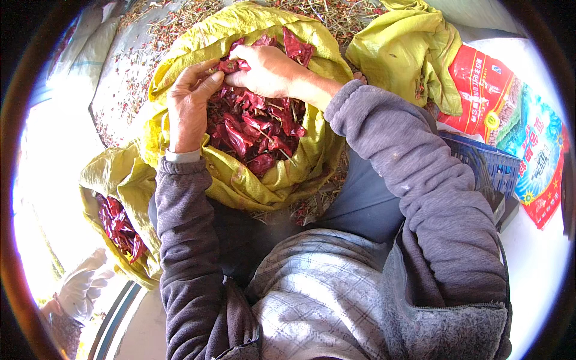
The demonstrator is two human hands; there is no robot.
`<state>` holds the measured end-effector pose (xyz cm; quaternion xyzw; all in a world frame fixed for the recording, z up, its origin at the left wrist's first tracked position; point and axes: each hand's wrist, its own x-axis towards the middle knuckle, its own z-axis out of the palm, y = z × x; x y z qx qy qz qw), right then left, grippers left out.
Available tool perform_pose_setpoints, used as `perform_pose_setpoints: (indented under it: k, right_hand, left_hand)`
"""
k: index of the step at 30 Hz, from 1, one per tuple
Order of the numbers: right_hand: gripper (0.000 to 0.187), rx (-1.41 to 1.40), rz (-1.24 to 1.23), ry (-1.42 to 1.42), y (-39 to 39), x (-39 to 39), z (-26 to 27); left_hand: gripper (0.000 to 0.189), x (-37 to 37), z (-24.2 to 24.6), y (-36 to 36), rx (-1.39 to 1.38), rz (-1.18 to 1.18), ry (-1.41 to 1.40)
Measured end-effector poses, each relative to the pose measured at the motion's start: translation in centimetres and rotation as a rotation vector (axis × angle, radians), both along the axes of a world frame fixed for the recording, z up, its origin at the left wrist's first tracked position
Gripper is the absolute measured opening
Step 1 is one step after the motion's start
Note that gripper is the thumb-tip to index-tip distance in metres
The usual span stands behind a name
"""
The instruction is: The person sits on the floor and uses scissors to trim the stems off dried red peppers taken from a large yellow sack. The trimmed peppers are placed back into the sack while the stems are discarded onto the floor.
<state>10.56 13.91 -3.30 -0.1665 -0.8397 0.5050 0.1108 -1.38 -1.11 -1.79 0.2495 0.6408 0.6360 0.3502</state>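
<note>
A dried red chili pepper (229,66) is pinched between both hands above a large yellow woven sack (256,193). My left hand (188,101) grips its left end with thumb and fingertips. From the other side, my right hand (267,69) closes its fingers around the pepper's right end. Below them, the sack's rolled-down mouth shows many wrinkled dried chili peppers (240,135), some with pale stems. My right hand hides part of the pile.
A smaller yellow sack (119,180) with dried chilies stands at left. Another yellow sack (400,49) slumps at upper right, beside red and blue printed plastic bags (479,90) and a blue plastic basket (488,164). Stems and chili bits litter the floor (171,27).
</note>
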Motion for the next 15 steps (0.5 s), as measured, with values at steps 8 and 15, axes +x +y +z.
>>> perform_pose_setpoints:
  k: [8, 15]
  right_hand:
    - [0.053, 0.075, -0.030, 0.067, -0.5, 0.3, 0.6]
    - [0.054, 0.130, -0.005, 0.181, -1.0, -0.2, -0.2]
  left_hand:
    - [0.018, 0.7, -0.5, 0.1, -0.003, 0.082, -0.066]
    - [0.009, 1.2, 0.6, 0.4, -0.207, 0.122, 0.833]
